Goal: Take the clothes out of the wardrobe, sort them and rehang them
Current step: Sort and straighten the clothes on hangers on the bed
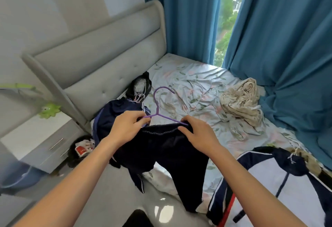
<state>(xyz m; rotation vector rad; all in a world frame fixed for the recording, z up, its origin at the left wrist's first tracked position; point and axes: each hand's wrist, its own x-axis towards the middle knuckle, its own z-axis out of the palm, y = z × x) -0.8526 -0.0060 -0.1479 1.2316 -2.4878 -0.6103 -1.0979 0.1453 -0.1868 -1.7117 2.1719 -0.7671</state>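
Both hands had a grip on the same job, the left hand (128,125) pinching the hanger (158,108) and the right hand (196,133) holding the trousers (161,147) near the bed (197,86), where more clothes (115,115) lay unhung, so most sorting seemingly remained.

purple hanger (159,113) ends hidden under hands and dark trousers (167,147), white-and-navy jacket (280,178) cut off bottom right

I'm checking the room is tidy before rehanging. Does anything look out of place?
Yes. A crumpled beige cloth lies bunched on the rumpled bed sheet, and a dark bundle sits on the floor beside the nightstand.
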